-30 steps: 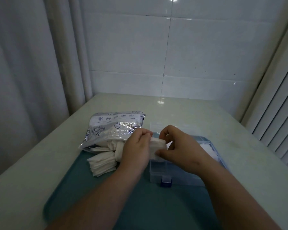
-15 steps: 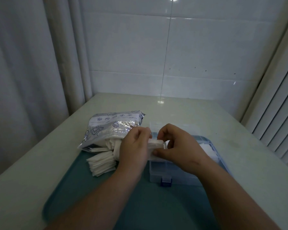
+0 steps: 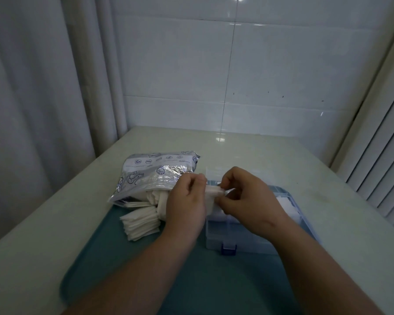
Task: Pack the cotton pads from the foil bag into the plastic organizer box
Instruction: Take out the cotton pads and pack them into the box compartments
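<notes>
Two hands meet over the near-left corner of the plastic organizer box (image 3: 255, 237), both pinched on one small bundle of cotton pads (image 3: 214, 191). The left hand (image 3: 187, 201) curls knuckles-up, thumb and fingers closed on the bundle's left end; the right hand (image 3: 246, 196) clamps the other end between thumb and bent fingertips, wrist angled in from the right. The bundle is soft, white and matte, a flat block seen edge-on. Below it the box is clear, hard and rectangular, with a blue latch (image 3: 229, 248) on its front wall and white pads showing at its far right. Left of the hands, a loose fanned stack of pads (image 3: 140, 225) lies on the teal tray (image 3: 123, 269), spilling from the crinkled, shiny foil bag (image 3: 155, 176) printed with shells. Everything sits on a pale smooth table (image 3: 328, 178).
</notes>
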